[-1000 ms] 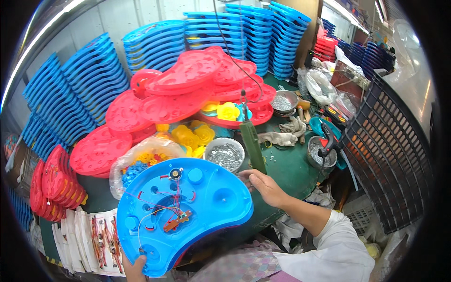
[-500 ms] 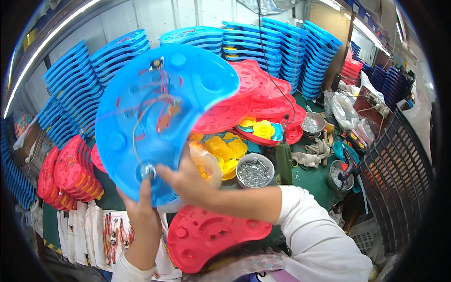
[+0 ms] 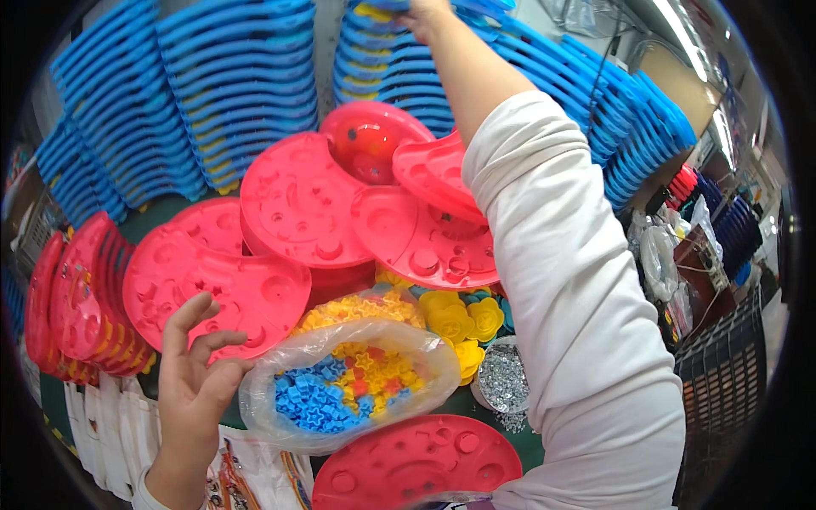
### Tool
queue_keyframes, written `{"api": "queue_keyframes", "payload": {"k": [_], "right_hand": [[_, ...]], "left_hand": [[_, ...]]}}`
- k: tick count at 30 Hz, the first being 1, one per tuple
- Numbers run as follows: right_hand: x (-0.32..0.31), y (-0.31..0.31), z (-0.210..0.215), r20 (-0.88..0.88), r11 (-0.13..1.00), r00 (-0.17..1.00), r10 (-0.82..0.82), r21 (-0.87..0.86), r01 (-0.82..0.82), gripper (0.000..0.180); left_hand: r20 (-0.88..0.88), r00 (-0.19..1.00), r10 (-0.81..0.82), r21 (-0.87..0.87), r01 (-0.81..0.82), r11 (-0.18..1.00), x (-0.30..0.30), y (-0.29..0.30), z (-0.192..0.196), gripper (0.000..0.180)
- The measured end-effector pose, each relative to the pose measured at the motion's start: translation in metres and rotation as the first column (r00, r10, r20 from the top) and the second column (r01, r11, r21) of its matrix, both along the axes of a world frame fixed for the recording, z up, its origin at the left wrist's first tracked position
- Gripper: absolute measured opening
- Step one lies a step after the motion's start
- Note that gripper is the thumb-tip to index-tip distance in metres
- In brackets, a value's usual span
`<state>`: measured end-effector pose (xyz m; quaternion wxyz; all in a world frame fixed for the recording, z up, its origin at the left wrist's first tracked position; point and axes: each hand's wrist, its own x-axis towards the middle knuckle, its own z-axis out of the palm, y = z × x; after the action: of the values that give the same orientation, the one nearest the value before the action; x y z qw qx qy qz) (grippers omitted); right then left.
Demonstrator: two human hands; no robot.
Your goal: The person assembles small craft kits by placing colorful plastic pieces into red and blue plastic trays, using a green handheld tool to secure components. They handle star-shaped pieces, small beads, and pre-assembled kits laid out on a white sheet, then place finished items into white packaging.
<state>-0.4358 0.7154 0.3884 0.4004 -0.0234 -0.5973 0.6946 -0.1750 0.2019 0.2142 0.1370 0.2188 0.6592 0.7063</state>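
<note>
R hand (image 3: 422,12) is reaching up, fingers on the top blue panel (image 3: 442,7) of the far stack. L hand (image 3: 194,374) is hovering open beside the clear bag of star pieces (image 3: 353,382), w/ red panels (image 3: 297,204) fanning out behind and a red panel (image 3: 416,463) lying at the near edge.

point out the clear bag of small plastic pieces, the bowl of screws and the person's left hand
clear bag (image 3: 353,382), head view, on the middle of the bag over the blue pieces
bowl of screws (image 3: 503,380), head view, on the silver screws
left hand (image 3: 194,378), head view, on the palm
</note>
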Motion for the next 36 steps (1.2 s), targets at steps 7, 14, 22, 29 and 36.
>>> {"api": "queue_keyframes", "payload": {"k": [7,14,22,29,36], "right_hand": [[-0.011,0.005,-0.023,-0.132,0.991,0.987,0.089,0.106,-0.076,0.057],[0.113,-0.012,-0.023,0.078,0.793,0.965,0.250,0.556,-0.250,0.038],[0.394,-0.253,-0.148,0.679,-0.094,0.732,0.063,0.734,-0.673,0.043],[0.474,-0.257,-0.237,0.585,0.087,0.805,0.102,0.801,-0.593,0.026],[0.397,-0.243,-0.303,0.349,0.318,0.931,-0.108,0.899,-0.300,0.027]], "left_hand": [[0.167,0.981,0.098,-0.013,-0.097,0.995,0.018,-0.029,-0.030,0.073],[0.183,0.970,-0.160,-0.087,0.178,0.980,0.074,-0.047,-0.025,0.047],[0.064,0.980,-0.190,-0.378,0.200,0.904,0.149,-0.073,-0.056,0.031],[-0.138,0.957,-0.257,-0.516,0.152,0.843,0.193,-0.071,-0.099,0.026],[-0.204,0.949,-0.239,-0.524,0.100,0.846,0.150,-0.022,-0.088,0.022]]}}
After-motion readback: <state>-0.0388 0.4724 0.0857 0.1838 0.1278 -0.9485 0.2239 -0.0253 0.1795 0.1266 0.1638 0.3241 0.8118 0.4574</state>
